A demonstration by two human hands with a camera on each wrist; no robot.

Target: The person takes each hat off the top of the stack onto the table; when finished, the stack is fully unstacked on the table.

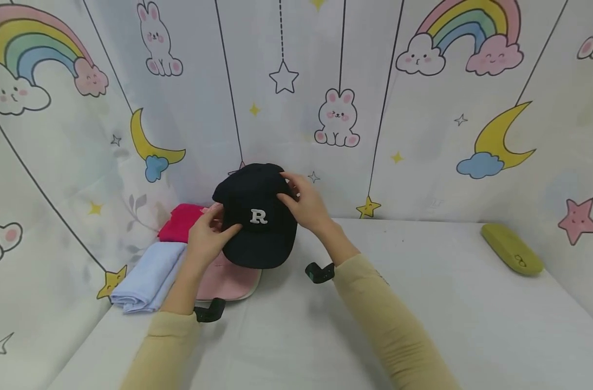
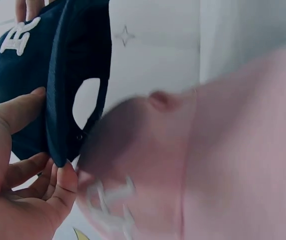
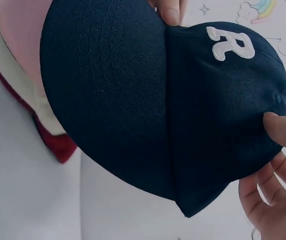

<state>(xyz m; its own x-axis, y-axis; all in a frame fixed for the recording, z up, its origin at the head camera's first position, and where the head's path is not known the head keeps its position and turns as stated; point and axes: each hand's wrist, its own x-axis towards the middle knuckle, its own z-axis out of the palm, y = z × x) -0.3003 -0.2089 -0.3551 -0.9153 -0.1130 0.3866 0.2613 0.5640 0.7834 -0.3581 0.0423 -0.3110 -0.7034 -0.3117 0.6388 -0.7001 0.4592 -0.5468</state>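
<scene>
A black baseball cap (image 1: 247, 216) with a white letter R on its front is held up between both hands, brim downward. My left hand (image 1: 206, 235) pinches it at the side where brim and crown meet; in the left wrist view the thumb (image 2: 25, 107) lies on the front and the fingers are beneath. My right hand (image 1: 306, 203) grips the other side of the crown, its thumb (image 3: 278, 127) on the outer face. Just below and behind hangs no gap that I can judge above a pink cap (image 1: 230, 281), partly hidden, which lies on the table.
A light blue folded cloth (image 1: 147, 276) lies left of the pink cap. Something bright red (image 1: 179, 223) sits behind it, against the patterned backdrop. A green glasses case (image 1: 513, 250) lies at the white table's (image 1: 423, 303) far right.
</scene>
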